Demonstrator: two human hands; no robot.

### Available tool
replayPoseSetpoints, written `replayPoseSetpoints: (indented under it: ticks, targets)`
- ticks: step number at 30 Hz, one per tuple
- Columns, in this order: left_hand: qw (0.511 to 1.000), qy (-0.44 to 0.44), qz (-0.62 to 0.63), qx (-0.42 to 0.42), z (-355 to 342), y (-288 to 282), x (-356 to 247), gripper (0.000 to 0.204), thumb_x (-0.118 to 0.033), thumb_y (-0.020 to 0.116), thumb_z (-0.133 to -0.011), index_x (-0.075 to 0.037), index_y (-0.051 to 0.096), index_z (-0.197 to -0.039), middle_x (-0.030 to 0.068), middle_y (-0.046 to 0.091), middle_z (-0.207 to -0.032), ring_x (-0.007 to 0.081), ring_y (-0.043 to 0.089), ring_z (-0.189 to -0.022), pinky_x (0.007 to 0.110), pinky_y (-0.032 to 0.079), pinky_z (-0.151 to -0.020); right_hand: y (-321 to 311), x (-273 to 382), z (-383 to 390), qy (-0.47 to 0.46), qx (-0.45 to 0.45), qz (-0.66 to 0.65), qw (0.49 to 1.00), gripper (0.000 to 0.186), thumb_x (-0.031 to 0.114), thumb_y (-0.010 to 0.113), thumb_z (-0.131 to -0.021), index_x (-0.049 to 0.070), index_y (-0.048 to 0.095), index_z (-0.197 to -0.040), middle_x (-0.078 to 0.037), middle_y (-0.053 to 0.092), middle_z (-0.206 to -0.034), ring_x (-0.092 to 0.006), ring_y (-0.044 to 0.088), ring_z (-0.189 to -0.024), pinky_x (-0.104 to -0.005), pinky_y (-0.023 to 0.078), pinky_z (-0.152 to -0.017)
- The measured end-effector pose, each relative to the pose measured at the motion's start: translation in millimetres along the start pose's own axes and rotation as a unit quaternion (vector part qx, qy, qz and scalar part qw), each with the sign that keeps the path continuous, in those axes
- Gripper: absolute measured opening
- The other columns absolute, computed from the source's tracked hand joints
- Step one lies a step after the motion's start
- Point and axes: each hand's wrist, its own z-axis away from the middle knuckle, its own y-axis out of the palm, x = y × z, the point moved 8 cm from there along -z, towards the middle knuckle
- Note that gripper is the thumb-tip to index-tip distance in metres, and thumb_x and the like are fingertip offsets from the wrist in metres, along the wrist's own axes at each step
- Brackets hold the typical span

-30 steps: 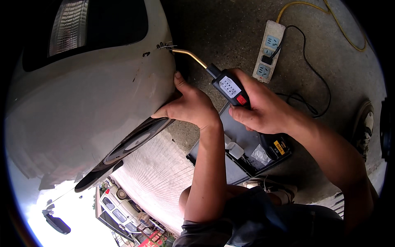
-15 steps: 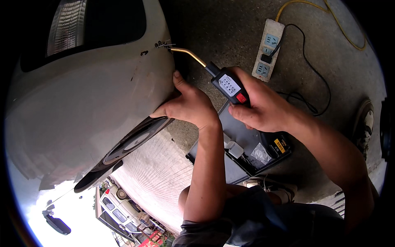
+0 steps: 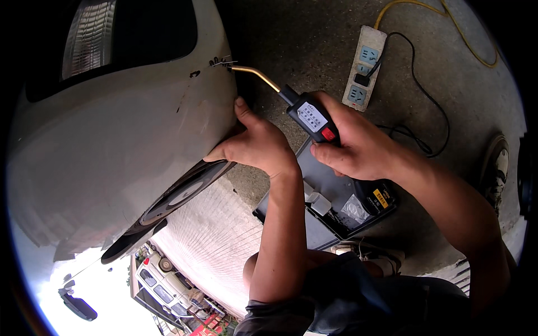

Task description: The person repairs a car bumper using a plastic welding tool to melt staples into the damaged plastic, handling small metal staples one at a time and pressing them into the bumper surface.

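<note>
My right hand [image 3: 353,140] is closed round the black grip of a hot stapler [image 3: 310,116] with a red rocker switch. Its bent brass-coloured tube reaches up and left to the corner of a pale car bumper [image 3: 207,106]. Thin metal wire staples [image 3: 224,63] stick out of the panel there, beside dark marks. Whether the tip touches a staple is too small to tell. My left hand [image 3: 255,140] grips the bumper's edge by the wheel arch, thumb up along the panel; several of its fingers are hidden.
A power strip [image 3: 363,70] with a black plug and cord lies upper right, joined to a yellow cable [image 3: 412,3]. Below my hands is an open grey case [image 3: 319,162] with small white containers [image 3: 319,203]. The car's wheel [image 3: 179,196] is left of my forearm.
The view has shifted very slightly. Both hands and the hot stapler stay essentially where they were.
</note>
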Motion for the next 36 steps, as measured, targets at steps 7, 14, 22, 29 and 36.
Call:
replayPoseSetpoints:
  ticks: [7, 14, 22, 29, 36]
  targets:
    - [1.000, 0.013, 0.025, -0.003, -0.1, 1.2, -4.8, 0.067, -0.015, 0.076, -0.083, 0.008, 0.022, -0.116, 0.0297, 0.057, -0.109, 0.0338, 0.062, -0.098, 0.037, 0.051, -0.090, 0.4, 0.1, -1.1, -0.013, -0.006, -0.002, 1.000, 0.047, 0.008, 0.061, -0.076, -0.003, 0.042, -0.118, -0.015, 0.056, -0.082, -0.0287, 0.059, -0.075, -0.0390, 0.047, -0.068]
    - [1.000, 0.004, 0.006, -0.012, -1.2, 0.5, -5.8, 0.071, -0.016, 0.077, -0.082, 0.009, 0.021, -0.117, 0.0300, 0.057, -0.109, 0.0344, 0.062, -0.098, 0.037, 0.051, -0.089, -1.0, 1.0, 0.2, -0.014, -0.007, -0.001, 1.000, 0.046, 0.008, 0.061, -0.076, -0.003, 0.043, -0.117, -0.015, 0.057, -0.082, -0.0289, 0.060, -0.075, -0.0387, 0.047, -0.068]
    - [1.000, 0.002, -0.008, -0.029, -0.3, 0.4, -6.7, 0.073, -0.014, 0.078, -0.080, 0.010, 0.021, -0.118, 0.0297, 0.055, -0.111, 0.0341, 0.061, -0.100, 0.037, 0.050, -0.091, 5.3, -7.9, 0.2, -0.001, 0.018, -0.045, 0.999, 0.053, 0.004, 0.057, -0.082, 0.005, 0.034, -0.130, -0.003, 0.055, -0.071, -0.0097, 0.052, -0.051, -0.0264, 0.045, -0.047]
    - [0.999, -0.020, 0.003, -0.024, -0.5, 1.5, -3.6, 0.074, -0.015, 0.079, -0.080, 0.009, 0.021, -0.119, 0.0289, 0.054, -0.112, 0.0343, 0.060, -0.100, 0.039, 0.049, -0.092, 2.4, -9.1, 0.4, 0.015, 0.012, -0.050, 0.999, 0.053, 0.004, 0.058, -0.082, 0.006, 0.035, -0.130, -0.003, 0.055, -0.072, -0.0092, 0.052, -0.051, -0.0261, 0.045, -0.046]
    - [0.999, -0.008, 0.024, -0.025, 0.2, 1.7, -5.7, 0.072, -0.015, 0.079, -0.080, 0.008, 0.021, -0.118, 0.0295, 0.053, -0.112, 0.0343, 0.060, -0.100, 0.038, 0.049, -0.092, -5.9, -1.9, 2.1, 0.018, -0.010, -0.009, 1.000, 0.048, 0.009, 0.063, -0.076, -0.002, 0.044, -0.118, -0.015, 0.057, -0.087, -0.0267, 0.060, -0.079, -0.0374, 0.047, -0.071]
